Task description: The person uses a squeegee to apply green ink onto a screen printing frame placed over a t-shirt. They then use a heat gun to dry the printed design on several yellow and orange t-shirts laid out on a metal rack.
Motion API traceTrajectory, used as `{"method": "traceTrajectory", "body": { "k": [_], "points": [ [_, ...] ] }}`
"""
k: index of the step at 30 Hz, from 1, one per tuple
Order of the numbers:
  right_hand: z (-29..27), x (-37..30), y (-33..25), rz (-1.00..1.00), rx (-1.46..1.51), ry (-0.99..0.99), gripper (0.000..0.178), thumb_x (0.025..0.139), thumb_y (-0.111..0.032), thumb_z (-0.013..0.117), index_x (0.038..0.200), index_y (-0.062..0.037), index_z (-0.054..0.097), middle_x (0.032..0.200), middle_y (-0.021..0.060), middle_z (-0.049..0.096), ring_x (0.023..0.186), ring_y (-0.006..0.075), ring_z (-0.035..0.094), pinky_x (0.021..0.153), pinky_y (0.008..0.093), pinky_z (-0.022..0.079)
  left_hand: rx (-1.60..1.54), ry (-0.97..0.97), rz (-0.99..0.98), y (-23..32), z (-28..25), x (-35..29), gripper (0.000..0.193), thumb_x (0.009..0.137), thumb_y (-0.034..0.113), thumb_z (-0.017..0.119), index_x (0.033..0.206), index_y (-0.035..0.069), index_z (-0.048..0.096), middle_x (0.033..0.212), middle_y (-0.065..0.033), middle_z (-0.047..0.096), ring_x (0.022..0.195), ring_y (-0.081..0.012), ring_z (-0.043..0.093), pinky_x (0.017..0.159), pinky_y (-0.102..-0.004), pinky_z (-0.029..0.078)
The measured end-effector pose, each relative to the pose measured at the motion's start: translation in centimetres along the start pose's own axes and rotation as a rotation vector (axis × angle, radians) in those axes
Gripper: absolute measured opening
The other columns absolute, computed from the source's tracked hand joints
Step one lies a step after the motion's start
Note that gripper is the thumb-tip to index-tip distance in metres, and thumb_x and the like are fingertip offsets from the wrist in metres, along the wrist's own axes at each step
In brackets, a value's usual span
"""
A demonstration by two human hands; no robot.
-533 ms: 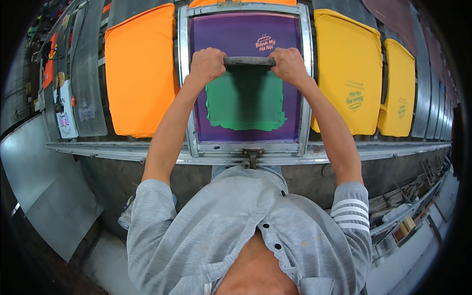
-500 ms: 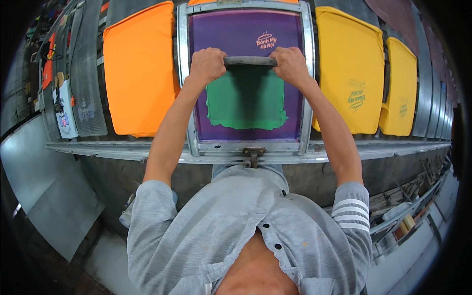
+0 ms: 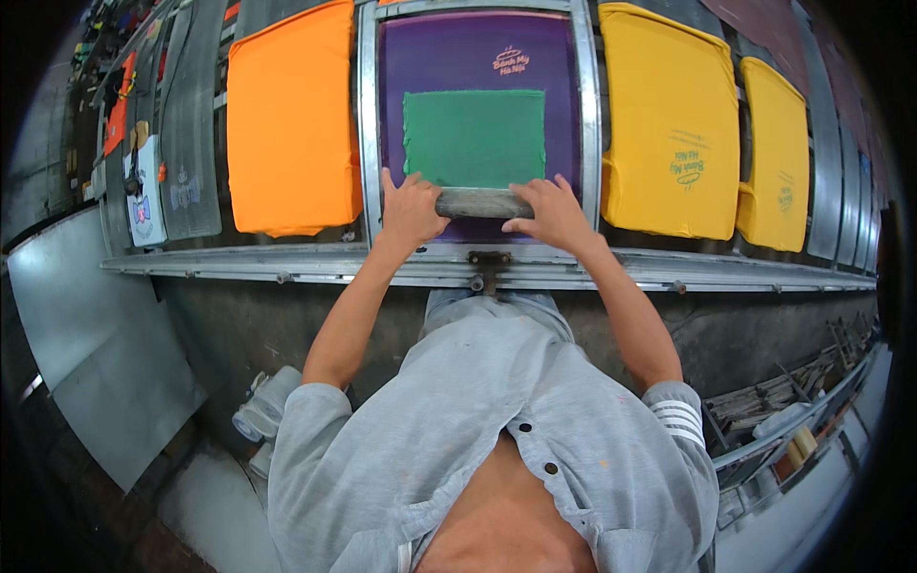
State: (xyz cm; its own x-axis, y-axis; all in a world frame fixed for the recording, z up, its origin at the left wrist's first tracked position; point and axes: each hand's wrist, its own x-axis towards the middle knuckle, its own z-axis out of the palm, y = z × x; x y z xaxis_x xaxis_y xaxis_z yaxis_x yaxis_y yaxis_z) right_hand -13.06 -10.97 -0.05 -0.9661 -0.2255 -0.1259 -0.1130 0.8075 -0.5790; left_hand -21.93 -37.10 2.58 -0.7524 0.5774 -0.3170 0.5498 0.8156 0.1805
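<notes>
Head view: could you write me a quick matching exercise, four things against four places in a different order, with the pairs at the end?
Things
1. grey bar
2. green patch
3. large orange cloth
4. large yellow cloth

Places
A. right of the metal frame
B. between the left hand and the right hand
C. on the purple screen
D. left of the metal frame

Pairs: 1-B, 2-C, 3-D, 4-A

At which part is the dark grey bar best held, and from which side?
Probably by both ends, from the near side: the dark grey bar is narrow and lies crosswise; the left hand and right hand hold it there.
</notes>
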Motion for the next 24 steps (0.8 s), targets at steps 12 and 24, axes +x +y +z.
{"method": "traceTrajectory", "body": {
  "k": [12,24],
  "points": [
    [2.7,-0.8,11.0,0.593,-0.033,0.521,0.067,0.083,-0.038,0.079,0.128,0.0061,0.054,0.119,0.0254,0.056,0.115,0.0423,0.054,0.097,0.0483,0.048,-0.132,-0.064,0.006,3.8,1.1,2.7,0.039,0.067,0.003,0.066,0.102,0.013,0.078,0.095,-0.0171,0.074,0.09,-0.0376,0.071,0.08,-0.0487,0.056],
    [0.5,-0.2,9.7,0.61,-0.107,0.56,0.051,0.079,-0.021,0.079,0.12,0.002,0.061,0.115,0.0215,0.058,0.11,0.0411,0.058,0.091,0.0483,0.05,-0.148,0.187,0.038,-1.6,-3.1,18.5,0.04,0.075,0.008,0.06,0.108,0.019,0.079,0.099,-0.0148,0.075,0.093,-0.037,0.071,0.081,-0.0502,0.056]
  ]
}}
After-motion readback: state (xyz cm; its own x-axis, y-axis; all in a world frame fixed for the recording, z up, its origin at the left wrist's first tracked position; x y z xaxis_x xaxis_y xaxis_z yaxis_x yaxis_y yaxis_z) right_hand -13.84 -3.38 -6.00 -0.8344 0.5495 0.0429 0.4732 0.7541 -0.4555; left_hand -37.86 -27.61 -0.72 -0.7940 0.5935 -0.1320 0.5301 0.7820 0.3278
